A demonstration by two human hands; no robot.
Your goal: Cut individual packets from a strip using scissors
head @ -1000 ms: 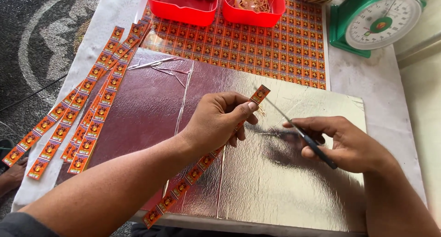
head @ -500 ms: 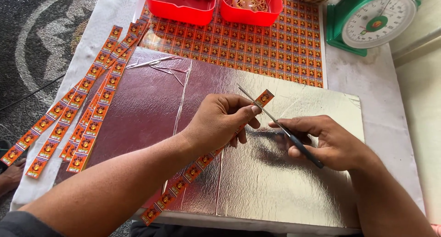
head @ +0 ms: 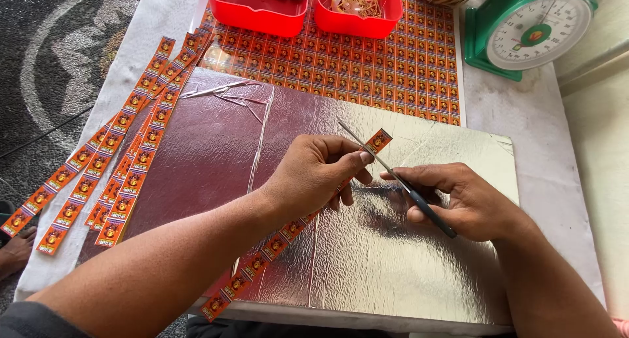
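- While the left hand (head: 314, 174) is pinching a long orange label strip (head: 275, 246) between thumb and fingers, the strip's top end (head: 378, 140) is sticking up past the thumb and the rest is trailing down to the near edge of the board.
- The right hand (head: 458, 204) is gripping a pair of scissors (head: 393, 174), fingers closed around the dark handles; the thin blades are pointing up and left.
- The blades are crossing the strip just below its top label, right beside the left thumb tip; whether they are biting into the strip or only lying against it cannot be told.
- Both hands are working above a shiny foil-covered board (head: 406, 272), which is lying on a white-covered table (head: 524, 122).
- More cut strips (head: 118, 174) are lying spread along the board's left side, some hanging over the table edge.
- An uncut sheet of orange labels (head: 367, 63) is lying beyond the board, with two red trays (head: 262, 14) resting on its far edge.
- A green dial scale (head: 531, 27) is standing at the far right corner.
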